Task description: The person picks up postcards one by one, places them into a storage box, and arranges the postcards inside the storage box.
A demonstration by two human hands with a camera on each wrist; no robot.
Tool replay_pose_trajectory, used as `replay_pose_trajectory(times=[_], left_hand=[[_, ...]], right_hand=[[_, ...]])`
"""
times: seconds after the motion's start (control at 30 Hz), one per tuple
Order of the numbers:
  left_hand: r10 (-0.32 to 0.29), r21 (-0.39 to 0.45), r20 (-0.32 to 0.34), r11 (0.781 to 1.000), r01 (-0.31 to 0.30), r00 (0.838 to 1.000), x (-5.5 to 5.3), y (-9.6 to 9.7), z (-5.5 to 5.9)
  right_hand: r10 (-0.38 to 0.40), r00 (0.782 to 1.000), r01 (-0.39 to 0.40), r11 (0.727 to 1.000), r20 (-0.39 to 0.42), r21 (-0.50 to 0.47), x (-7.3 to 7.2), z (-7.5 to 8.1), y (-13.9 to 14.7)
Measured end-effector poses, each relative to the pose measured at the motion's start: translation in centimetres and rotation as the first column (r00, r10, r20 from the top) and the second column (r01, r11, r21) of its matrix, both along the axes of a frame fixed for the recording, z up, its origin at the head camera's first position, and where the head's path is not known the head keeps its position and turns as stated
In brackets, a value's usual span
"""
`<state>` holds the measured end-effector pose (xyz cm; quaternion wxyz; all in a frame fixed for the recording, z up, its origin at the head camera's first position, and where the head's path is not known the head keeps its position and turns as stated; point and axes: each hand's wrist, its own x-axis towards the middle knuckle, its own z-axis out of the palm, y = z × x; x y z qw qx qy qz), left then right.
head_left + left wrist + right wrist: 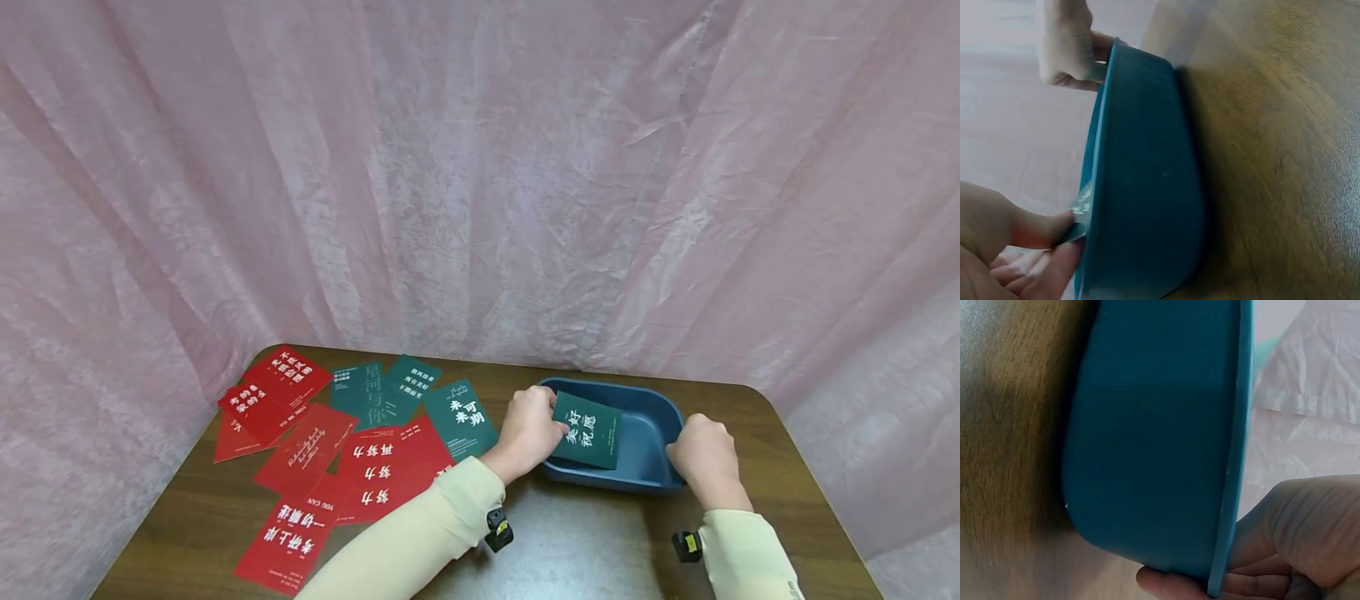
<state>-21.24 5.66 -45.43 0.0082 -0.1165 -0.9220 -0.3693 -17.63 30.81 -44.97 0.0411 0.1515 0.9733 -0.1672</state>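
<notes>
My left hand (531, 429) pinches the left edge of a dark green card (588, 431) with white characters. The card lies tilted over the left part of a blue plastic bin (651, 433); how far it dips inside is unclear in the head view. In the left wrist view, thumb and fingers hold the card (1082, 207) right at the bin's rim. The right hand (705, 458) grips the bin's right end, and the right wrist view has its fingers (1169, 584) under the rim with the thumb on the inner side.
Several red cards (303, 446) overlap on the left of the wooden table (780, 492). Behind them lie green cards (367, 396), one of them (460, 419) just left of my left hand. A pink curtain (480, 183) hangs along the table's back edge.
</notes>
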Motion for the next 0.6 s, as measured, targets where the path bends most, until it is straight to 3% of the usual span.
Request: replay_pose_trajectory(times=[0.17, 0.3, 0.47, 0.6], left_hand=[[0.019, -0.163, -0.011, 0.986, -0.021, 1.0, 0.2, 0.7, -0.5], [-0.014, -0.26, -0.056, 0.966, -0.001, 0.998, 0.4, 1.5, -0.6], [-0.047, -0.418, -0.086, 0.909, 0.007, 0.995, 0.5, 2.8, -1.0], [-0.029, -0.527, -0.063, 0.85, -0.009, 0.998, 0.6, 3.7, -1.5]], right_hand=[[0.005, 1.0, -0.005, 1.0, -0.001, -0.005, 0.0, 0.0, -0.3], [0.004, 1.0, -0.004, 1.0, 0.007, -0.007, 0.0, 0.1, -0.3], [0.0, 1.0, 0.0, 1.0, -0.003, 0.005, 0.0, 0.2, -0.3], [-0.005, 1.0, 0.005, 1.0, -0.003, 0.004, 0.0, 0.3, -0.3]])
